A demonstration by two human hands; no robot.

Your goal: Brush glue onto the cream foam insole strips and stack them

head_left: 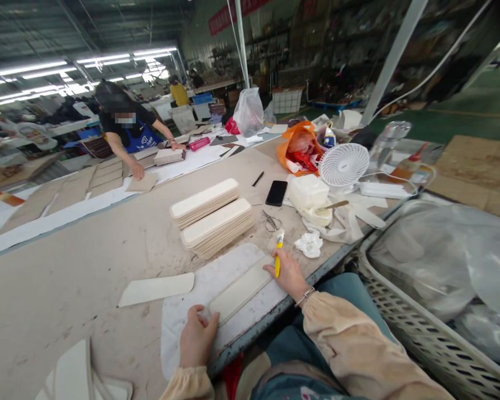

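My right hand (289, 272) is closed round a yellow-handled brush (279, 258), its pale bristles pointing away from me. Under its fingertips lies the right end of a long cream strip (241, 289), which rests on a white sheet (177, 322). At the strip's left end is my left hand (199, 336), thumb and fingers bent near its edge; whether they grip it is unclear. A separate cream piece (158, 289) lies left of the strip. Two stacks of similar strips, a rear one (206, 203) and a nearer one (219, 228), stand beyond the sheet.
Scissors (272, 222), a phone (276, 193), crumpled tissue (309, 244), a white tub (310, 194) and a fan (344, 165) are on the right. More pieces (75, 375) lie at lower left. A plastic basket (433, 333) stands beside the table edge. Another person (129, 130) works across the table.
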